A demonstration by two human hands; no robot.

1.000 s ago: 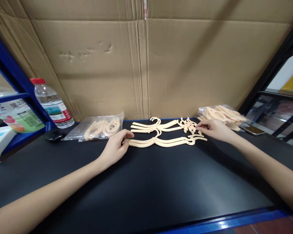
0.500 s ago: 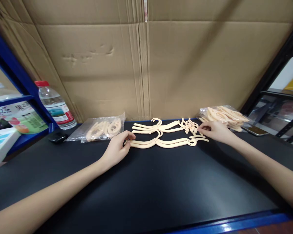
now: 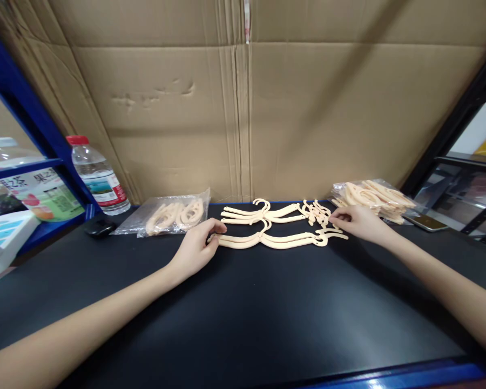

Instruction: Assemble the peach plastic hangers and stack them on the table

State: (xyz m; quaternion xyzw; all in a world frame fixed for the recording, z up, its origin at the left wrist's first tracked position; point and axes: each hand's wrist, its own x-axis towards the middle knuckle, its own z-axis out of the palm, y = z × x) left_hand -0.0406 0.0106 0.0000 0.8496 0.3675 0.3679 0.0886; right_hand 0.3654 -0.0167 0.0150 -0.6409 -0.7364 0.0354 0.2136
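My left hand [image 3: 195,247] is closed around the left end of a cream-coloured clothes hanger [image 3: 287,243], which lies flat on the black table, its hook pointing away from me. Behind it lies a stack of similar hangers [image 3: 282,213], their arms slightly fanned. My right hand [image 3: 360,223] is at the right edge of a heap of small cream plastic pieces [image 3: 316,212], thumb and fingers pinched together. Whatever may be between those fingertips is hidden. A few loose curved pieces [image 3: 331,234] touch or lie close to the near hanger's right end.
A clear bag of cream rings [image 3: 174,215] lies at the left, beside a black computer mouse [image 3: 100,227] and a red-capped water bottle [image 3: 99,175]. Another bag of cream parts [image 3: 375,199] and a phone [image 3: 428,222] are at the right. Cardboard [image 3: 166,124] stands behind.
The whole view has shifted slightly, so things appear a little lower and further right. Both hands keep nearly the same places, the left still at the hanger's end and the right beside the heap.
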